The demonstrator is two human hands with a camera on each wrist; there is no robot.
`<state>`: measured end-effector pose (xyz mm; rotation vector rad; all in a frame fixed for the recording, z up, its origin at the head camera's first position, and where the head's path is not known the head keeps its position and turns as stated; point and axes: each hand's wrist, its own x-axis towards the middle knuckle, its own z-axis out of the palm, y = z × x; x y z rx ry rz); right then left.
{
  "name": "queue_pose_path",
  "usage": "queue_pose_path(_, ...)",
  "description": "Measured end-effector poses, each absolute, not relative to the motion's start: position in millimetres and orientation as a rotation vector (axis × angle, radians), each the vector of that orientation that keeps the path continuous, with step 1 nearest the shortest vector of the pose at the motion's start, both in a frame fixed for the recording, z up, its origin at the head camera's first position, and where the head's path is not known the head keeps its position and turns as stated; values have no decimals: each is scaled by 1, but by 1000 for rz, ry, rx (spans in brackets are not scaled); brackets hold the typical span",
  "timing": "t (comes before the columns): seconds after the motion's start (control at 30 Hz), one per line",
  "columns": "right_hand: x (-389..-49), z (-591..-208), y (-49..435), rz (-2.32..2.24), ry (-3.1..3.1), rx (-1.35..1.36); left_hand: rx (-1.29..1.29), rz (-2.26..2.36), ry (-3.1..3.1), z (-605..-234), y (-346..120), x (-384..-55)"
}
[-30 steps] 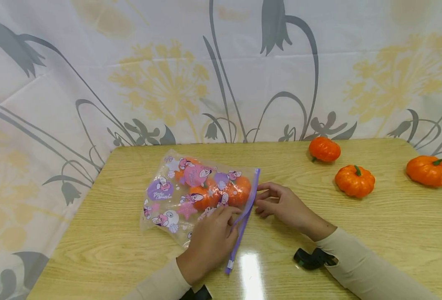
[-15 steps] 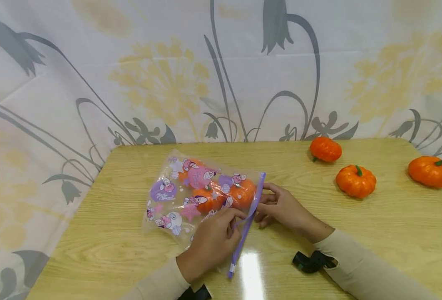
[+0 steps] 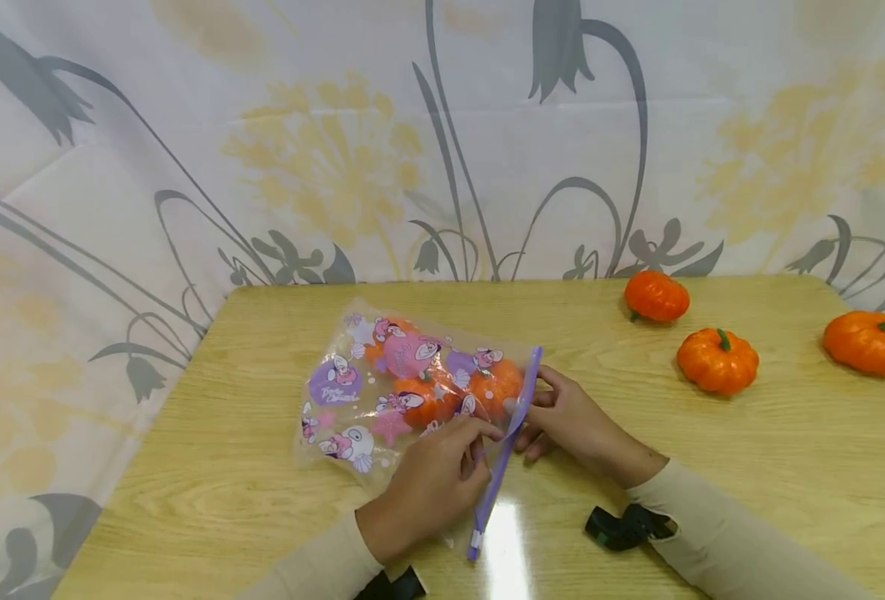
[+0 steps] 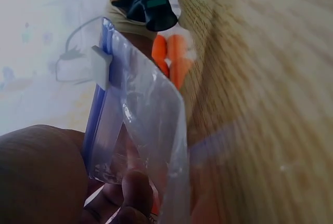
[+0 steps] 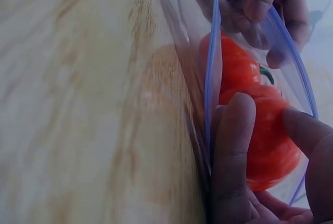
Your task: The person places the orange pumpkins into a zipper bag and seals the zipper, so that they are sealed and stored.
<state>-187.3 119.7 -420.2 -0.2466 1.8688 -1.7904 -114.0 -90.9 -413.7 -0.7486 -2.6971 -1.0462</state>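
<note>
A clear zip bag (image 3: 337, 454) with pink and purple prints and a purple slider edge (image 3: 491, 492) lies on the table, holding several orange pumpkins (image 3: 497, 388). My left hand (image 3: 431, 479) pinches the bag near its mouth. In the left wrist view, the white slider (image 4: 100, 68) sits near one end of the purple strip. My right hand (image 3: 577, 425) is at the mouth's far part. In the right wrist view, its thumb and finger are spread between the parted strips, in front of a pumpkin (image 5: 268, 135). Whether they press on it is unclear.
Three more pumpkins sit at the right: one at the back (image 3: 656, 297), one nearer (image 3: 717, 362) and one far right (image 3: 872, 343). The wooden table (image 3: 210, 492) meets a flowered cloth (image 3: 382, 167) behind. Black wrist cameras (image 3: 626, 527) hang at both sleeves.
The bag, the pumpkins inside it and my left hand have shifted slightly right. My right hand has moved little, and the mouth's edge now overlaps its fingertips more.
</note>
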Motion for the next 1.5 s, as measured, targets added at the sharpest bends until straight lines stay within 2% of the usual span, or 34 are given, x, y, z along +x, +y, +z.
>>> queue_pose_path(0.73, -182, -427, 114, -1875, 1835, -258, -767, -1030, -2688, -417, -92, -113)
queue_pose_path(1.5, -184, -421, 117, -1761, 1825, -318, -743, -1009, -2703, -414, -93, -115)
